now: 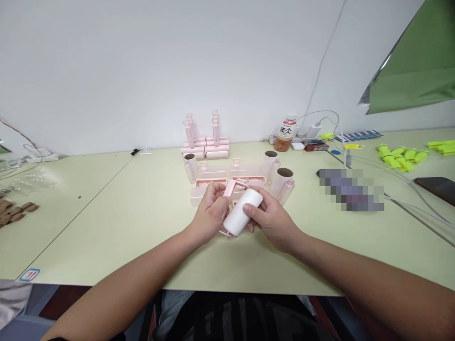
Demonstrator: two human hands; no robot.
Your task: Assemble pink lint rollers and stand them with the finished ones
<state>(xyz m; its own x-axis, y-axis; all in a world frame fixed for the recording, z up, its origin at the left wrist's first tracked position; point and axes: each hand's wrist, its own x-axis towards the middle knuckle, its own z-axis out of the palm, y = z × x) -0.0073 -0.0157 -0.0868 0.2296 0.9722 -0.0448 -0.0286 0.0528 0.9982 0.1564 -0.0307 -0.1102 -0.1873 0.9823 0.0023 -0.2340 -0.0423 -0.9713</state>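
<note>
My left hand (210,213) is closed around a pink plastic roller frame (230,188) with a thin handle. My right hand (275,220) grips a white paper-like roll (243,213), which tilts against the frame; it looks like a lint roller refill. Whether the roll sits on the frame I cannot tell. Just beyond my hands lie pink cases (212,182) with clear lids (243,168). Rolls with brown cores stand around them, one at the left (191,166) and two at the right (284,176), next to small clear-sided pieces (287,189).
Against the wall stand stacked pink cases (216,152) with upright handles. A drink bottle (286,132), cables (334,116) and a blurred-out object (350,190) are to the right. Yellow-green pieces (401,157) and a phone (435,188) lie farther right; brown pieces (14,210) lie far left.
</note>
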